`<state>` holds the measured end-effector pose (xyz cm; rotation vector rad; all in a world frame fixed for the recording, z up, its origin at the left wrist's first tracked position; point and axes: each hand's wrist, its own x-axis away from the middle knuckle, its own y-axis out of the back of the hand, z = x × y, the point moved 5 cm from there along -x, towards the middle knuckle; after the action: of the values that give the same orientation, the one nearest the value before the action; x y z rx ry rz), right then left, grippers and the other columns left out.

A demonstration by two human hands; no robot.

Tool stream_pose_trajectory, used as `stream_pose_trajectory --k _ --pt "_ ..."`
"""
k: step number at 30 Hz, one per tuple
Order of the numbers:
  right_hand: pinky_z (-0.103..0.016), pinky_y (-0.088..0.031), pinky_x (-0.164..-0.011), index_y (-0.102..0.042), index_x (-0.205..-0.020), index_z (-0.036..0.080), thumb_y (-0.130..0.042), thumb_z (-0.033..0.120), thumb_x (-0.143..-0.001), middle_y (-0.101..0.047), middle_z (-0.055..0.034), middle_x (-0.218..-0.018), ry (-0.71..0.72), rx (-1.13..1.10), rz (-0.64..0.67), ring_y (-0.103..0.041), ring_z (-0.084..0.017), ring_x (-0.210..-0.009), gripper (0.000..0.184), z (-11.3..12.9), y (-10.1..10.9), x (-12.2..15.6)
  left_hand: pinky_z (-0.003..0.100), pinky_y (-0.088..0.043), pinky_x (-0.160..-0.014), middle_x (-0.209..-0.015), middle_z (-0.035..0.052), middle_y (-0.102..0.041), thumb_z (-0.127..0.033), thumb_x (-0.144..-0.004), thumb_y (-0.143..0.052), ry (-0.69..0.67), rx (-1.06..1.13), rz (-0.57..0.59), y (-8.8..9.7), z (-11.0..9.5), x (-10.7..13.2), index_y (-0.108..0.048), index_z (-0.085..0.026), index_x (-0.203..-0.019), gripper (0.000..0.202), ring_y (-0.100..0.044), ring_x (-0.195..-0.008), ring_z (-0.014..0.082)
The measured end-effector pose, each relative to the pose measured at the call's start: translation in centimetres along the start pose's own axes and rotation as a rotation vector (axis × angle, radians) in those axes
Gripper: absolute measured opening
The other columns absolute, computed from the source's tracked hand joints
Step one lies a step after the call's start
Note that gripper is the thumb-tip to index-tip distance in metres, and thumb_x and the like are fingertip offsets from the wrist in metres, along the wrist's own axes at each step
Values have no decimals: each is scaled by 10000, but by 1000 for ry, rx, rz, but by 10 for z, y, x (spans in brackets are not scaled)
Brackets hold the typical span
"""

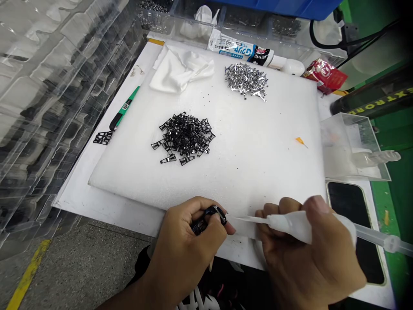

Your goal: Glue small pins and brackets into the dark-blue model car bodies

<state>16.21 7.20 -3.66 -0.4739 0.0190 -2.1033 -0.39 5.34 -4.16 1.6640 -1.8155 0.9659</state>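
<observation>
At the near edge of the white foam pad point(258, 168), my left hand point(193, 245) grips a small glossy black part point(211, 213), partly hidden by the fingers. My right hand point(309, 254) is closed around a white squeeze bottle point(297, 224) with a long thin nozzle. The nozzle's tip points left, close to the black part; whether they touch I cannot tell. Beyond my left hand lies a pile of small black frame-shaped pieces point(187, 134). Farther back is a heap of small shiny silver pieces point(245, 80).
A green cutter point(125, 106) and white cloth point(182, 71) lie left. An orange-hubbed needle tip point(300, 141) rests on the pad. Along the back are an adhesive tube point(238, 48) and red packet point(326, 75). A clear box point(351, 146) and phone point(346, 202) sit right; stacked clear trays point(64, 86) stand left.
</observation>
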Motion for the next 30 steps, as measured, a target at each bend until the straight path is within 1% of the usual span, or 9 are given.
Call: stream_pose_trajectory --k 1,3,6,10,16,21,23,27,30 --pt "-238 -306 -339 -315 -554 200 -750 268 -776 -233 60 -499 2 -23 9 -313 -84 -383 493 1 0 0 198 -321 -448 -829 63 -763 -333 -913 -572 -4 18 -2 0 0 0 -701 -172 -833 221 -414 -429 39" --pt "-250 -330 -365 -292 -547 192 -733 252 -798 -224 60 -499 52 0 18 -305 -78 -379 512 3 2 1 197 -339 -448 -818 64 -763 -336 -914 -574 -6 47 -6 0 1 1 -698 -173 -841 218 -411 -417 36" --pt "-274 -383 -411 -329 -513 178 -761 255 -812 -240 61 -501 128 92 28 -329 -72 -384 531 3 5 4 190 -355 -450 -796 50 -757 -358 -906 -610 -5 58 -32 1 2 3 -698 -174 -869 207 -423 -419 35" --pt "-267 -346 -381 -430 -510 171 -791 278 -813 -276 49 -525 96 122 70 -385 -97 -415 483 -2 7 5 185 -349 -449 -828 69 -770 -371 -908 -626 -11 24 -52 0 2 4 -707 -157 -877 231 -427 -420 28" --pt "-288 -364 -411 -414 -512 180 -771 310 -853 -307 44 -507 129 155 90 -371 -96 -410 511 -1 7 3 174 -355 -441 -810 74 -769 -368 -904 -629 -16 12 -63 -2 0 4 -722 -148 -883 240 -430 -422 31" --pt "-289 -307 -383 -448 -532 190 -766 303 -853 -356 22 -536 113 194 106 -426 -130 -444 466 -4 11 4 174 -360 -437 -796 62 -761 -365 -895 -637 -14 17 -73 -1 1 4 -719 -154 -876 227 -431 -418 32" --pt "-296 -317 -388 -445 -535 192 -772 289 -839 -349 23 -540 114 192 103 -436 -138 -451 457 -4 11 4 176 -363 -437 -800 64 -765 -360 -895 -632 -18 14 -74 -1 2 3 -716 -158 -871 220 -434 -416 35" --pt "-304 -357 -434 -369 -531 190 -771 275 -834 -298 41 -526 115 153 92 -355 -103 -436 510 -3 10 5 184 -363 -444 -810 65 -769 -364 -900 -620 -28 2 -64 0 2 3 -714 -160 -868 226 -434 -415 36" --pt "-286 -358 -419 -390 -521 182 -782 301 -831 -310 38 -527 108 167 64 -388 -104 -435 514 -1 9 5 189 -362 -449 -815 63 -770 -365 -904 -616 -22 2 -51 0 2 2 -711 -165 -872 224 -435 -419 38"
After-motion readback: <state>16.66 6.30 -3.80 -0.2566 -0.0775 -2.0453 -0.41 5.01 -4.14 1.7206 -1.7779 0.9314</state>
